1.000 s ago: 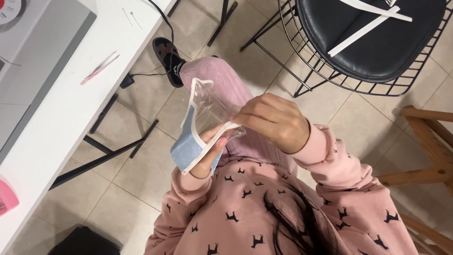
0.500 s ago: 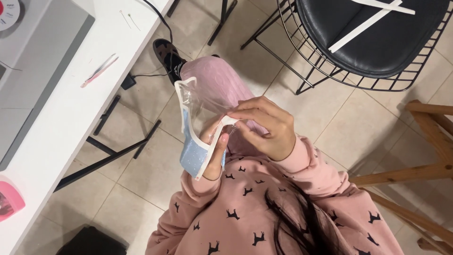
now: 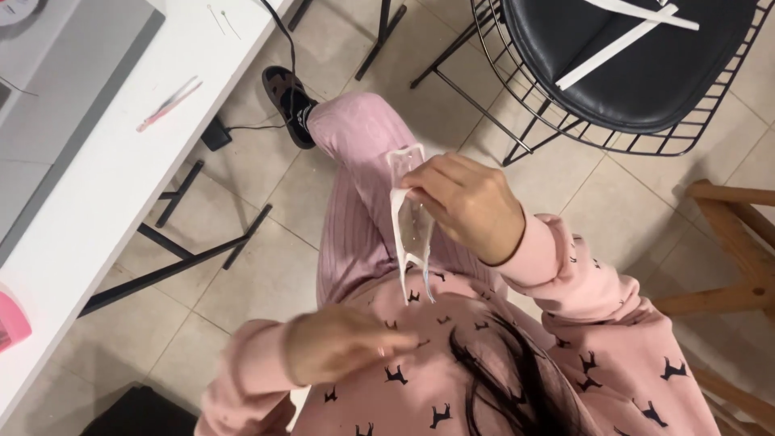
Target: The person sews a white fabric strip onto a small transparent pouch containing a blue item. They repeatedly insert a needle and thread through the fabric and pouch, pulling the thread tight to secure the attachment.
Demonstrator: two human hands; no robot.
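Right hand (image 3: pixel 468 206) pinches a clear plastic wrapper (image 3: pixel 412 226) by its top edge, above a lap in pink trousers.

The thin, limp film hangs with a white strip; it looks light, slippery and easily crumpled, best gripped at an edge. The left hand (image 3: pixel 343 343), blurred, hovers loosely open and empty near the sweatshirt (image 3: pixel 517 387).

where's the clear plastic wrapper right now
In the head view, the clear plastic wrapper hangs mid-frame from the right hand, over the pink-trousered leg, just above the left hand.
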